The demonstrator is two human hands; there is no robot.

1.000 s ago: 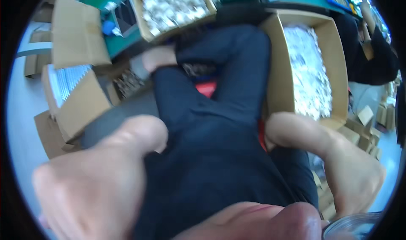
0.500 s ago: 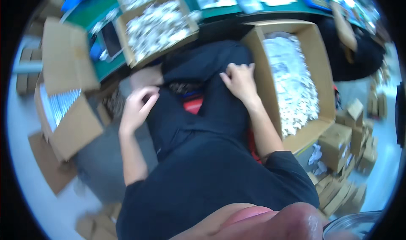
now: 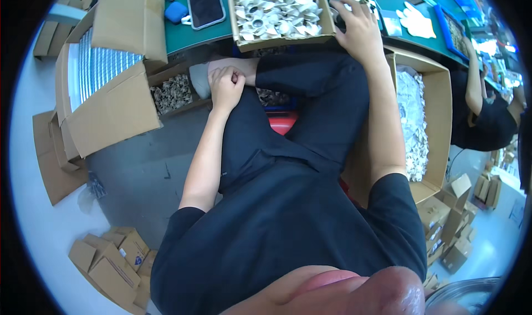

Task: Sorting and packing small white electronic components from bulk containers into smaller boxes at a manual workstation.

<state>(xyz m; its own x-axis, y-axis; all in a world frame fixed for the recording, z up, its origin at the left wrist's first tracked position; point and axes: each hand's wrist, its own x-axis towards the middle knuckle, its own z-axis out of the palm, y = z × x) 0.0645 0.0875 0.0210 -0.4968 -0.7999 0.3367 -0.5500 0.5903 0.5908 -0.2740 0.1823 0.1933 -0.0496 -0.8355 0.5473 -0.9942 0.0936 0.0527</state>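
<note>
My right hand (image 3: 361, 33) reaches up to the green workbench, just right of a carton (image 3: 288, 41) of small white bladed parts (image 3: 277, 13). Its fingers curl round a dark, rounded thing (image 3: 338, 20), mostly covered by the hand, whose kind I cannot make out. My left hand (image 3: 226, 89) lies on my left leg near the ankle, its fingers folded in and nothing visible in them.
Right of my leg stands a tall carton (image 3: 438, 101) holding white parts and a clear bag (image 3: 410, 96). A phone (image 3: 205, 4) and blue case (image 3: 177, 13) lie on the bench (image 3: 194, 40). An open carton (image 3: 113, 115) stands left; another person (image 3: 482, 115) sits right.
My right hand has left my right thigh and moved up to the bench beside the carton. My left hand stays on my leg, fingers now more folded. The whole view has swung left.
</note>
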